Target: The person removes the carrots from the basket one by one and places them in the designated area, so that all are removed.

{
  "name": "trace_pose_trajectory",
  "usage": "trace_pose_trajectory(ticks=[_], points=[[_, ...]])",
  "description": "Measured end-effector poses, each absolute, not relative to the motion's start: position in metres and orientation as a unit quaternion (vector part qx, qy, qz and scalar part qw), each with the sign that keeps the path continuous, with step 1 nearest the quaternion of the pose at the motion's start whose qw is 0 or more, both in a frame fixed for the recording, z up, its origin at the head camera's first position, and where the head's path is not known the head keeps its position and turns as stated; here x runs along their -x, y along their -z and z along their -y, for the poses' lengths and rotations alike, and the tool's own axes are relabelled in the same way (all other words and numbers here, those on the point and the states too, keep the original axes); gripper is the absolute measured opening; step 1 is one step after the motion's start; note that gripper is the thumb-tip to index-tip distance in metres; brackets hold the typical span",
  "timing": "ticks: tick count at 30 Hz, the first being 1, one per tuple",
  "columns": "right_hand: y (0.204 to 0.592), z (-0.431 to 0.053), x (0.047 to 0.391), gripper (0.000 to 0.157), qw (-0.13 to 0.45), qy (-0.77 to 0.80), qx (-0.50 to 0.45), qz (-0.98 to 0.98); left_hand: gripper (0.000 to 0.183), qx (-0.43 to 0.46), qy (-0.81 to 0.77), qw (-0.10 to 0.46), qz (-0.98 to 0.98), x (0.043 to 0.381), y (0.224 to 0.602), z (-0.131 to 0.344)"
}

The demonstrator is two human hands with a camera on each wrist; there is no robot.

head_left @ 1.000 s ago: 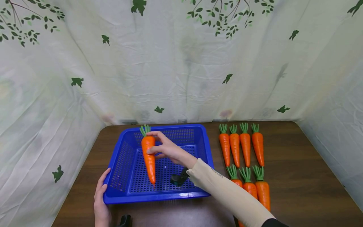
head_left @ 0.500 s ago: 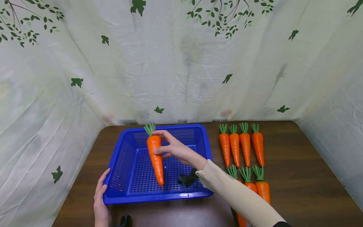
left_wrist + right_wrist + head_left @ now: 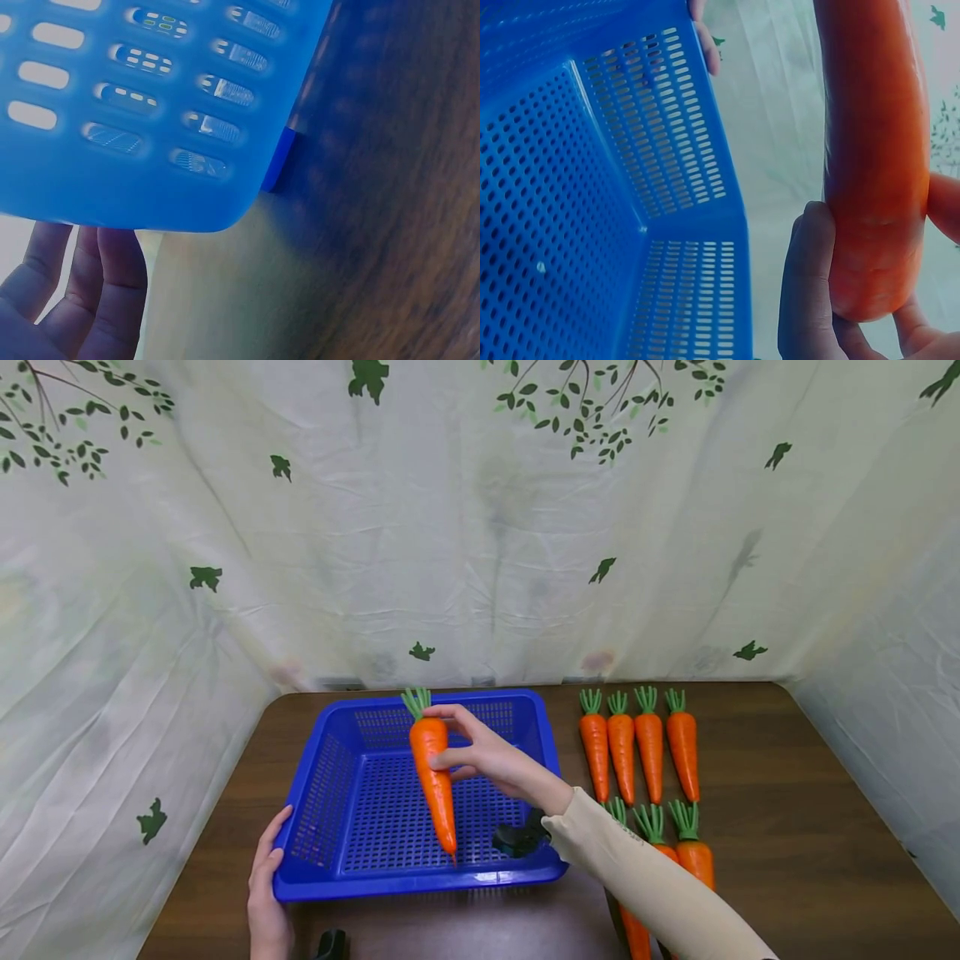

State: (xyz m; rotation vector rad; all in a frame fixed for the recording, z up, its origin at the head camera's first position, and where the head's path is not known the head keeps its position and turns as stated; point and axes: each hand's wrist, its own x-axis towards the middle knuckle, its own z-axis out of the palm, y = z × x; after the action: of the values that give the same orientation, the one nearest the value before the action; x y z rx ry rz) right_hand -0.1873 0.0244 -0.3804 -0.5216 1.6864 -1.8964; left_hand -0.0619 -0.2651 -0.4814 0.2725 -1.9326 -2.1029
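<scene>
In the head view a carrot (image 3: 433, 772) with a green leafy top hangs over the blue plastic basket (image 3: 420, 887), tip toward the front. My right hand (image 3: 491, 758) grips it from the right side, thumb in front. The right wrist view shows the orange body of the carrot (image 3: 877, 150) between thumb and fingers, away from the basket wall (image 3: 686, 135). My left hand (image 3: 267, 889) holds the basket's rim at its front left corner. In the left wrist view its fingers (image 3: 124, 277) reach behind the rim.
Several carrots (image 3: 648, 752) lie side by side on the brown table (image 3: 795, 827) right of the basket, in a back row and a front row. My right sleeve (image 3: 645, 868) covers part of the front row. A leaf-printed white cloth (image 3: 465, 543) stands behind the table.
My right hand has moved to the right across the basket with the carrot in it. The left hand and the basket stay in place.
</scene>
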Motion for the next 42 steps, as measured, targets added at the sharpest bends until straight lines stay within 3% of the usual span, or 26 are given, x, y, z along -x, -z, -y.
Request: trace_pose_trajectory(ticks=[42], points=[[0.39, -0.094, 0.177, 0.065, 0.239, 0.71, 0.158, -0.643, 0.049, -0.106, 0.717, 0.128, 0.677, 0.061, 0.481, 0.264]])
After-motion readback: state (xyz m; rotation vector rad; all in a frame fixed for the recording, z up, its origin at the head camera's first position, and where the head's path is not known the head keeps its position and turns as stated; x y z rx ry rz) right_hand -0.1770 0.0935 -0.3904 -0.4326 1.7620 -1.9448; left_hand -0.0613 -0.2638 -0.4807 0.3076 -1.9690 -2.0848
